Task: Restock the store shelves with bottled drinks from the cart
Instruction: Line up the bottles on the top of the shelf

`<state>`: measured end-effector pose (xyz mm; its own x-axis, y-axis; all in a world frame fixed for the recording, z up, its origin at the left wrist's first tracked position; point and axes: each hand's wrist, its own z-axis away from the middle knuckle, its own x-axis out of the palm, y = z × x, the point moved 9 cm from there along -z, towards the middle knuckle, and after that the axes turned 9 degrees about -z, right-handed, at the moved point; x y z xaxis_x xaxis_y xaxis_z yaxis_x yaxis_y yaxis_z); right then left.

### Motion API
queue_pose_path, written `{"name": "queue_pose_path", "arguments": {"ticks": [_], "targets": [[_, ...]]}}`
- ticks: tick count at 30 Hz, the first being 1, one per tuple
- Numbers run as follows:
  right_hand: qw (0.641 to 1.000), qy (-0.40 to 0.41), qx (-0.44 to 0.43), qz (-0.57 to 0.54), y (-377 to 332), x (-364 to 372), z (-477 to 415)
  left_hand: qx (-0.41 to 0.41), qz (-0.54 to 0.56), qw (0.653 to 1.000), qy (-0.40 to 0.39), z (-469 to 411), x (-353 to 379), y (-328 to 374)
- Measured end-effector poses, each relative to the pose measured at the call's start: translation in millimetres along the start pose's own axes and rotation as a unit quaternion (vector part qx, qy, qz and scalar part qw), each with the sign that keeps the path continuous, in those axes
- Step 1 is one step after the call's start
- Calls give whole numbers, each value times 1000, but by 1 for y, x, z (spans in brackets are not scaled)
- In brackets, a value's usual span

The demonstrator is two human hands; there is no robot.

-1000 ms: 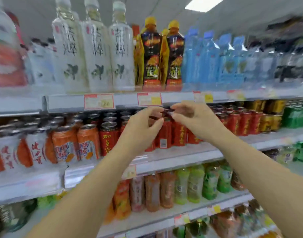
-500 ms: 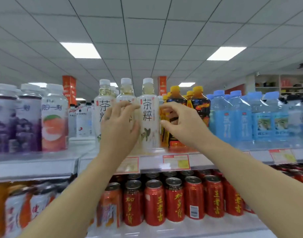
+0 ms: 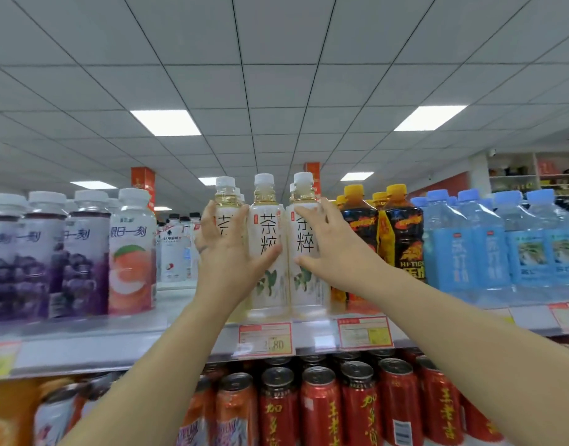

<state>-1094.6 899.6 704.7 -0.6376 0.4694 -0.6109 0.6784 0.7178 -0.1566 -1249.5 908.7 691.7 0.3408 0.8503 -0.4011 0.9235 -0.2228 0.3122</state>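
Three white-labelled tea bottles with white caps stand side by side at the front of the top shelf (image 3: pixel 186 346). My left hand (image 3: pixel 227 255) lies flat on the front of the left tea bottle (image 3: pixel 226 196), fingers pointing up, with the thumb resting on the middle tea bottle (image 3: pixel 266 220). The fingers and thumb of my right hand (image 3: pixel 336 252) are laid across the front of the right tea bottle (image 3: pixel 305 284). More tea bottles stand behind these. Neither hand lifts a bottle off the shelf.
On the same shelf, purple and peach drink bottles (image 3: pixel 83 252) stand to the left, with orange-capped dark bottles (image 3: pixel 402 233) and blue water bottles (image 3: pixel 502 246) to the right. Red cans (image 3: pixel 322 410) fill the shelf below. Price tags (image 3: pixel 265 339) hang on the shelf edge.
My hands rose from the red cans on the lower shelf to the tea bottles on the top shelf. My view tilted up with them.
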Motion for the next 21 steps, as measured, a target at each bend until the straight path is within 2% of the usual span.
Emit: {"name": "queue_pose_path", "arguments": {"ticks": [6,10,14,17,21], "targets": [[999,-10,20,45,8,-5,-2,-2,3,1000,-17,4,2,11],[992,-36,23,115,9,-13,-10,7,0,999,-37,0,-5,10],[986,35,-2,164,-4,-62,-36,53,-42,998,-3,-26,-33,11],[991,67,-17,115,-8,-94,-73,102,-75,991,33,-58,-60,25],[999,-27,-3,36,1,-85,-123,122,-37,991,-37,-102,-60,39]]}}
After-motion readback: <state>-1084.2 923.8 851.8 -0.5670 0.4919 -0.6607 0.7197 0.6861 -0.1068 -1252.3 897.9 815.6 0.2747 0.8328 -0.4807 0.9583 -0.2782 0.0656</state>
